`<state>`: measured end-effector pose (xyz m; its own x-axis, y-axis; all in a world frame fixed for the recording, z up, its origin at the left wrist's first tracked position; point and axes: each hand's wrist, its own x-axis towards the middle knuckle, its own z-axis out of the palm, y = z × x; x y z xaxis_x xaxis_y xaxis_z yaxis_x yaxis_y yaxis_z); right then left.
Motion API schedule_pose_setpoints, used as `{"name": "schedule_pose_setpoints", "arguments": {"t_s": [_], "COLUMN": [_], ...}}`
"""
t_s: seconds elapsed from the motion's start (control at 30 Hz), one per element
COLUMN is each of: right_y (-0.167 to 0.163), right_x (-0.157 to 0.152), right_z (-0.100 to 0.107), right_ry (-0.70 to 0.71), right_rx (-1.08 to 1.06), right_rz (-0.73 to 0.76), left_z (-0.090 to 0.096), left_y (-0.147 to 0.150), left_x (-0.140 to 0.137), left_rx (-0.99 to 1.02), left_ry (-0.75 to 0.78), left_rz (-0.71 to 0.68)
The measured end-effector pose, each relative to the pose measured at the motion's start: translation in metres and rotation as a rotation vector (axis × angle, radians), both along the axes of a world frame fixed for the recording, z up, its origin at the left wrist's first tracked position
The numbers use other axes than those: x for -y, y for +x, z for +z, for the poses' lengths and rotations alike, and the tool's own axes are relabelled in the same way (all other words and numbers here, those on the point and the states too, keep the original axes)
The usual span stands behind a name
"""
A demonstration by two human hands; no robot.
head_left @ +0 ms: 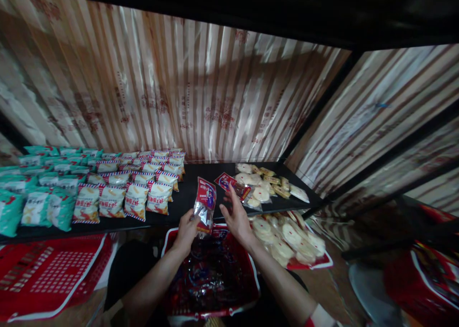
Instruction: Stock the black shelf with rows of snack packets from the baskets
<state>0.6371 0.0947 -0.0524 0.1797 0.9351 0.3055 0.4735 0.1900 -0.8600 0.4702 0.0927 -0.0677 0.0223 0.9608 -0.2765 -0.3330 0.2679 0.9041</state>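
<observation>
My left hand [186, 231] is closed on the lower part of a red snack packet [205, 195] with a clear window, held upright above the basket at the shelf edge. My right hand [236, 219] is open, fingers apart, just right of that packet. Behind its fingertips, a second red packet [244, 189] lies at the shelf's front; whether the fingers touch it I cannot tell. Below both hands, a red basket [254, 279] with a white rim holds many dark red packets [211, 274].
On the black shelf [186, 188] stand rows of teal snack bags [36, 207] and white-and-red bags [136, 198]. Bagged round pale crackers [260, 193] lie at right; more fill a low basket [292, 238]. Red baskets [64, 269] flank me. A dark post [322, 95] rises behind.
</observation>
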Motion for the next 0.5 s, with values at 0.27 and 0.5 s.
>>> {"name": "schedule_pose_setpoints", "arguments": {"t_s": [0.27,0.5], "right_y": [0.012,-0.005], "right_x": [-0.008,-0.029], "right_z": [-0.01,-0.033], "right_ry": [-0.392,-0.392], "right_rx": [-0.461,-0.734], "right_rz": [0.156,0.132], "left_z": [0.006,-0.015], "left_y": [0.008,0.025], "left_x": [-0.027,-0.049], "left_rx": [0.166,0.152], "left_ry": [-0.066,-0.105], "left_rz": [-0.023,0.009]}}
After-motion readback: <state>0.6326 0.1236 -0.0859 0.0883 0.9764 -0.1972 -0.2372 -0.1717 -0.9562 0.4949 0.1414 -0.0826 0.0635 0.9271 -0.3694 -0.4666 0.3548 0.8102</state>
